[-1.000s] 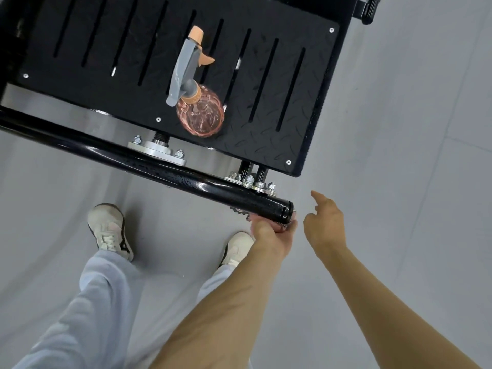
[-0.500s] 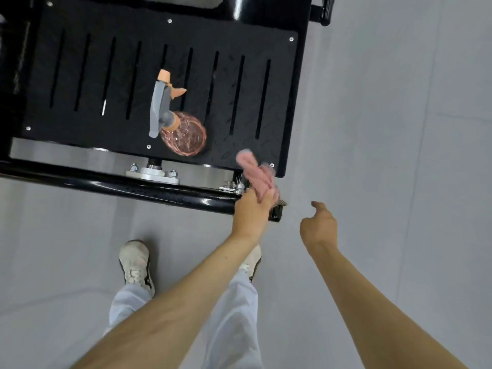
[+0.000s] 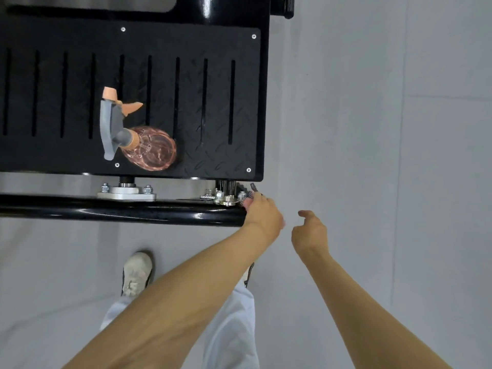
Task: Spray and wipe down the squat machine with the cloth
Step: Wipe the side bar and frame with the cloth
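Observation:
The squat machine's black checker footplate (image 3: 207, 107) fills the upper left, with a glossy black tube (image 3: 119, 211) running below it. My left hand (image 3: 263, 217) grips the cloth (image 3: 253, 194) at the tube's right end; only a small patterned and pink bit shows past my fingers. My right hand (image 3: 310, 233) hovers just right of it, loosely curled with one finger out, holding nothing. The pink spray bottle (image 3: 149, 147) with its grey trigger head stands on the footplate.
Bolted brackets (image 3: 126, 193) and silver nuts (image 3: 226, 197) sit between footplate and tube. A black handle (image 3: 287, 6) sticks out at the top right. Grey floor (image 3: 372, 129) stretches to the right. My shoes (image 3: 135, 272) stand below the tube.
My left hand has gone from over the tube's end, pink cloth bunched above it, to round the end, with the cloth now mostly hidden. The view has moved closer.

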Action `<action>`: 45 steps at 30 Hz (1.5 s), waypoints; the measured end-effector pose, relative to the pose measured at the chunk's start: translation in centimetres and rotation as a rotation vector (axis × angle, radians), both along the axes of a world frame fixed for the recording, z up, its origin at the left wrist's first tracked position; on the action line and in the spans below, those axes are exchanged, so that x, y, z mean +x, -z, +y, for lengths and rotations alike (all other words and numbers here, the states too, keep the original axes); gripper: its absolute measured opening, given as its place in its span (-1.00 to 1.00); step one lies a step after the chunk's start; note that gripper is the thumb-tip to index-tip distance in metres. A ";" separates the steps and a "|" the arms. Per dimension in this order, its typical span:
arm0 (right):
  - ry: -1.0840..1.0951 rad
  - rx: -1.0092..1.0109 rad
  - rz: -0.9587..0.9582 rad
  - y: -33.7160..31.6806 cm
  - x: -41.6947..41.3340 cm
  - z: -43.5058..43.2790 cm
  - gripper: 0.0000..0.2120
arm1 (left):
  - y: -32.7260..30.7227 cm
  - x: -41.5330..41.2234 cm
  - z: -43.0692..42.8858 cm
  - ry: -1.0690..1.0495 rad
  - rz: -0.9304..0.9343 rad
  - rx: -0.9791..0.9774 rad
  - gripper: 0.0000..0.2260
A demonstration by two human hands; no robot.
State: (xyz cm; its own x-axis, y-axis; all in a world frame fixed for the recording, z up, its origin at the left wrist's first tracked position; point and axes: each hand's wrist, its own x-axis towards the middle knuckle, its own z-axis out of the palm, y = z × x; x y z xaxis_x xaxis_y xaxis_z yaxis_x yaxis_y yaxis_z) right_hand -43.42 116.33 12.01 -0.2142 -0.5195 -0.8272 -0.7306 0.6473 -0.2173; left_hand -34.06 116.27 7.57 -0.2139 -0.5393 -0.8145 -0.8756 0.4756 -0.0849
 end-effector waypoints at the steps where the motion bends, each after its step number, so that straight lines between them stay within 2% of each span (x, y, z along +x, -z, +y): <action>1: -0.001 0.003 0.001 0.1 0.0 -0.2 -0.44 | 0.4 -0.3 -0.6 0.014 -0.025 0.051 -0.69; 6: -0.026 -0.008 -0.034 0.4 -0.1 -1.2 -0.46 | 2.7 -1.2 -2.8 -0.017 -0.166 0.285 -0.77; 11: -0.059 -0.001 -0.037 1.3 -0.4 -1.1 -0.49 | 3.1 -2.0 -0.9 0.326 -0.270 0.301 -0.82; 15: -0.068 0.021 -0.030 1.1 -0.1 -0.6 -0.47 | 2.9 -1.9 0.3 0.539 -0.132 0.236 -0.67; 20: -0.123 0.008 -0.050 0.0 1.2 -0.4 -0.48 | 0.1 1.1 1.0 0.637 0.196 0.141 -0.71; 22: -0.144 -0.005 -0.054 -0.7 1.9 -0.7 -0.50 | -0.2 3.7 1.9 0.649 0.359 -0.001 -0.74; 24: -0.163 -0.017 -0.065 -1.5 2.8 -0.9 -0.52 | -0.4 6.9 3.3 0.538 0.528 -0.173 -0.69; 26: -0.184 -0.029 -0.073 -2.1 3.8 -1.0 -0.51 | -1.0 10.3 4.9 0.323 0.639 -0.251 -0.50; 29: -0.210 -0.055 -0.036 -2.7 5.6 -0.7 -0.48 | -1.0 16.3 8.6 0.124 0.565 -0.164 -0.22; 30: -0.210 -0.061 -0.026 -2.7 6.3 -0.4 -0.48 | -1.0 18.3 9.8 0.079 0.559 -0.188 -0.15; 35: -0.260 -0.102 -0.010 -2.6 10.3 1.5 -0.49 | -0.7 27.7 15.3 -0.116 0.422 -0.317 0.01; 39: -0.339 -0.156 0.022 -2.4 14.6 3.5 -0.54 | -1.3 33.6 18.7 -0.525 0.423 -0.326 0.04; 43: -0.401 -0.202 -0.014 -2.7 19.0 4.6 -0.48 | -2.5 39.1 19.9 -0.866 0.261 -0.293 -0.08; 45: -0.409 -0.228 -0.055 -3.1 21.2 4.4 -0.44 | -3.3 40.4 19.5 -0.974 0.086 -0.285 -0.10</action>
State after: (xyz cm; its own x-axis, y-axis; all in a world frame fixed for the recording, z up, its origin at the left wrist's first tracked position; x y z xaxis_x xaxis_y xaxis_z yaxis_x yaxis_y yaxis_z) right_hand -22.27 120.75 15.15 0.0870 -0.7217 -0.6867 -0.8993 0.2397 -0.3658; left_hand 6.38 135.77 10.89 0.3696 -0.6820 -0.6311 -0.8800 -0.4750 -0.0021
